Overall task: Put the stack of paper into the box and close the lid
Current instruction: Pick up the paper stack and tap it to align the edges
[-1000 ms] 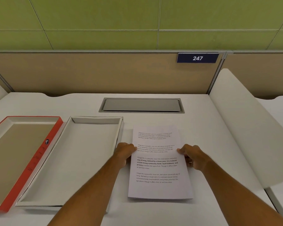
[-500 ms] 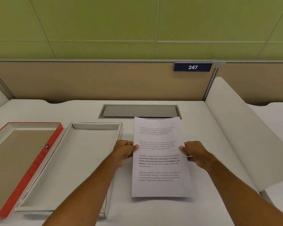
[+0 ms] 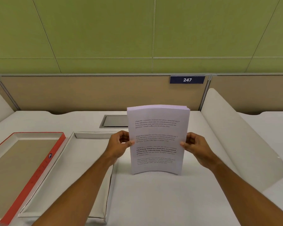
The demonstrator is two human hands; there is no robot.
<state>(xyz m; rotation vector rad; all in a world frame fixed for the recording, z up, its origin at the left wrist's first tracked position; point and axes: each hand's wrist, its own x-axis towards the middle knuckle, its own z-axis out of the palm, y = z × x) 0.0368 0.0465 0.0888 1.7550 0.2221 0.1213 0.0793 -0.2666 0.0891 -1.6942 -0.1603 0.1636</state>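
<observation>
A stack of printed white paper [image 3: 157, 132] stands almost upright on its lower edge on the desk, bowed a little. My left hand [image 3: 119, 145] grips its left edge and my right hand [image 3: 196, 146] grips its right edge. To the left lies the shallow white box [image 3: 64, 173], open and with nothing in it, partly hidden by my left forearm. Further left rests the red-rimmed lid [image 3: 39, 168], inside facing up.
A white desk [image 3: 162, 201] has a grey cable hatch [image 3: 114, 121] behind the paper. A curved white divider [image 3: 235, 137] rises on the right. A beige partition carries a sign reading 247 [image 3: 187, 79].
The paper was lying flat on the desk with both hands at its sides. It has been tipped up onto its lower edge and now stands nearly upright.
</observation>
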